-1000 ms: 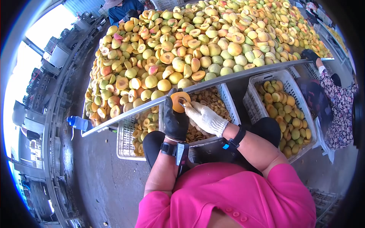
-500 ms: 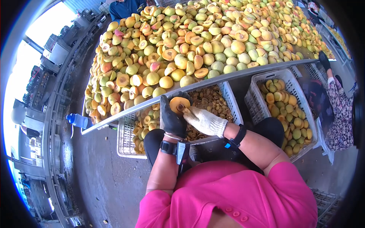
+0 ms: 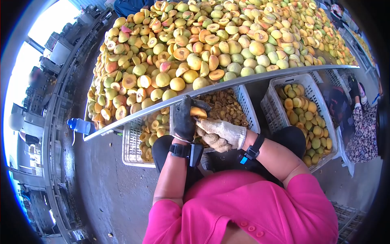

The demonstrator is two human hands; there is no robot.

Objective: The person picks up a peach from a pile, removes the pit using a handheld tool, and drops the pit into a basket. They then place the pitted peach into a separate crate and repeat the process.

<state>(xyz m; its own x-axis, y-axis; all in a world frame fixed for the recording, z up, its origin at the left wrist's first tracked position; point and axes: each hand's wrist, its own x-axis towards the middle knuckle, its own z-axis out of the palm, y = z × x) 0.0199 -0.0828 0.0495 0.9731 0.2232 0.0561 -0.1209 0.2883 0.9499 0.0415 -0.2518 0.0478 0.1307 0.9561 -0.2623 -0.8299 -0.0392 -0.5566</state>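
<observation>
My left hand [image 3: 185, 122], in a black glove, is closed around a halved peach [image 3: 198, 112] with orange flesh, held just below the table's front edge. My right hand [image 3: 222, 134], in a whitish knit glove, makes a fist close beside the fruit. A thin dark tip of a small tool [image 3: 197, 119] seems to show between the fist and the peach; the rest is hidden by the fingers. Below the hands stands a crate [image 3: 248, 107] of brown pits and scraps. The piled peaches [image 3: 178, 55], many of them halved, lie just beyond.
A metal table edge [image 3: 227, 84] runs across in front of me. White crates of peach halves stand at left [image 3: 132, 152] and right [image 3: 325, 118]. A blue-capped bottle [image 3: 79, 126] hangs by the table's left corner. Other people are at the far side [image 3: 132, 6] and right [image 3: 361, 134].
The peach half has turned from facing up to edge-on in my left hand. My right hand has rolled from extended fingers into a fist and shifted slightly down. The view has moved slightly.
</observation>
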